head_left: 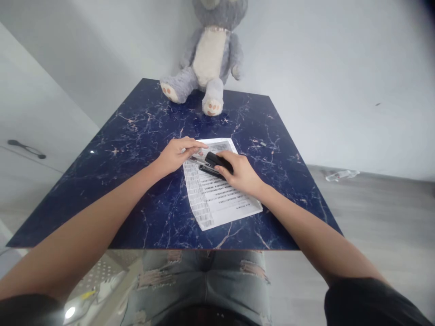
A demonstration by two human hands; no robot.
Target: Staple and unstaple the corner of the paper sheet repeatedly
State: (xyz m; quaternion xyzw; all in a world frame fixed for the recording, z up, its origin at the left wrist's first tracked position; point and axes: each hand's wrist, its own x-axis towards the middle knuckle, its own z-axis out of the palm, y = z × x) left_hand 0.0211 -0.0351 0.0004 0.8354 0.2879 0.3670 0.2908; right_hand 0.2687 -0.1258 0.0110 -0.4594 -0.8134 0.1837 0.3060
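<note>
Head view: our right hand (242, 174) was wrapped over a small black stapler (215, 164), fingers curled around its top and pressing it down onto the white printed paper sheets (217, 194). The stapler sat at the sheets' far left corner, between our two hands, its mouth pointing at the left one. Our left hand (178, 153) lay flat just beside it, fingers together and extended, fingertips pinning the paper's corner, apparently to keep the sheets aligned under the stapler. The paper lay angled on the dark blue marbled tabletop (142, 131), running back under our right wrist.

Well beyond both hands, a grey-and-cream plush toy (208, 54) sat at the table's far edge against the wall; its head was cut off by the frame.

Hard to tell: whether the stapler's mouth actually straddled the paper edge, since our fingers covered it. How many sheets there were was unclear. The print was too small to read. A clear object on the floor, out right, was unidentifiable.
</note>
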